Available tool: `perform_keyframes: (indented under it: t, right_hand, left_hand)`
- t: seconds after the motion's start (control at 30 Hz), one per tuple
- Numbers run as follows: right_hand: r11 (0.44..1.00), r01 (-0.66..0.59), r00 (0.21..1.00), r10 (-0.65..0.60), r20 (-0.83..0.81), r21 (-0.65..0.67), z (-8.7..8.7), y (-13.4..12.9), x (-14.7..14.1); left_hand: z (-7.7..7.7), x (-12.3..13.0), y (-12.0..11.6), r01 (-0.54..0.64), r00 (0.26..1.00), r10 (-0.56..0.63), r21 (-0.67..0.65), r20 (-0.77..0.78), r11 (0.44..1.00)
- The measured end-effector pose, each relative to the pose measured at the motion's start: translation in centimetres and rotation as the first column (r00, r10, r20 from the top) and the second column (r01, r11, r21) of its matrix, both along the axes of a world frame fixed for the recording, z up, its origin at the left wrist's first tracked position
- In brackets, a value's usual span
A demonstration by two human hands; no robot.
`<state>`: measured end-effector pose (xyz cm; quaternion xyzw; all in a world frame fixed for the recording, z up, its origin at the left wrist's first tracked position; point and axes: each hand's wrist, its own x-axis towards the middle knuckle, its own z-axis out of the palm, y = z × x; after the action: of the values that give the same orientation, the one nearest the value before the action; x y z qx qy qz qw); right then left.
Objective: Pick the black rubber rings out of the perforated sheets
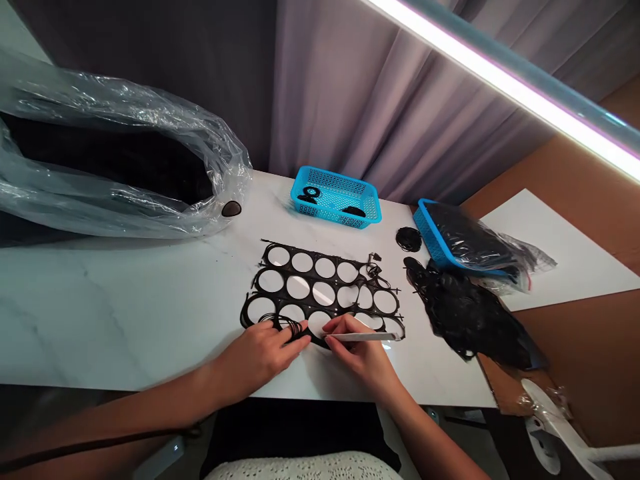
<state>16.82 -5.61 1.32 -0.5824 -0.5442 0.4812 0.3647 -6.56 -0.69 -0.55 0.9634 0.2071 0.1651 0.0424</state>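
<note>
On the white table lies a black sheet (310,277) with rows of large round holes and thin, ragged outer edges. My left hand (265,350) is at the sheet's near left, fingers bent, with a bunch of thin black rings (291,325) looped at its fingers. My right hand (363,350) is closed on a slim pale tool (367,337) whose tip points left, down to the sheet's near edge. Whether the tip touches the sheet I cannot tell. At the sheet's right end some black strips (374,268) are twisted.
A blue basket (367,190) holding a few black pieces stands behind the sheet. To the right are a coil of black rings (409,239), a black heap (475,317) and a second blue basket (434,233) under a bag. A large clear plastic bag (220,153) lies at left.
</note>
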Motion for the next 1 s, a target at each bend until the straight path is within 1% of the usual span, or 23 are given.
perform_keyframes:
  t: [0.07, 0.13, 0.2, 0.23, 0.3, 0.43, 0.5, 0.63, 0.87, 0.93, 1.0]
  right_hand:
    - [0.998, 0.011, 0.998, -0.015, -0.065, -0.058, 0.3, 0.2, 0.1]
    - [0.995, 0.029, 0.994, -0.038, -0.102, -0.092, 0.5, 0.4, 0.1]
    - [0.996, 0.058, 0.993, -0.065, -0.095, -0.07, 0.6, 0.6, 0.2]
    - [0.997, 0.067, 0.994, -0.07, -0.078, -0.042, 0.6, 0.6, 0.1]
    - [0.998, 0.054, 0.998, -0.054, -0.026, 0.015, 0.4, 0.5, 0.0]
    - [0.993, -0.039, 0.991, 0.024, 0.132, 0.113, -0.2, 0.1, -0.5]
    - [0.985, -0.059, 0.982, 0.028, 0.185, 0.163, -0.5, 0.0, -0.7]
    - [0.978, -0.067, 0.978, 0.025, 0.208, 0.197, -0.8, -0.1, -0.8]
    - [0.96, -0.11, 0.963, 0.039, 0.266, 0.257, -1.4, -0.1, -0.9]
    - [0.955, -0.127, 0.948, 0.037, 0.315, 0.269, -1.6, -0.5, -1.2]
    - [0.93, -0.206, 0.906, 0.064, 0.418, 0.305, -1.8, -0.9, -1.6]
  left_hand:
    - [-0.2, 0.0, 0.0, -0.017, 1.0, 0.017, 0.034, 0.013, 0.999]
    - [0.1, 0.0, 0.0, -0.034, 0.999, 0.034, 0.003, 0.004, 0.999]
    - [0.5, 0.2, -0.1, -0.055, 0.998, 0.054, -0.046, -0.01, 0.997]
    - [0.6, 0.3, -0.2, -0.063, 0.998, 0.062, -0.063, -0.014, 0.996]
    - [0.8, 0.5, -0.3, -0.065, 0.998, 0.065, -0.056, -0.01, 0.996]
    - [0.5, 0.8, -0.5, -0.035, 0.999, 0.037, 0.045, -0.038, 0.998]
    - [0.2, 0.7, -0.6, -0.028, 0.998, 0.032, 0.069, -0.05, 0.997]
    - [-0.1, 0.6, -0.7, -0.029, 0.999, 0.033, 0.081, -0.044, 0.996]
    - [0.2, 0.6, -0.7, -0.034, 0.999, 0.035, 0.063, -0.022, 0.997]
    - [0.2, 0.5, -0.8, -0.041, 0.999, 0.043, 0.062, -0.025, 0.997]
    - [0.0, 0.4, -0.9, -0.047, 0.998, 0.049, 0.073, -0.029, 0.996]
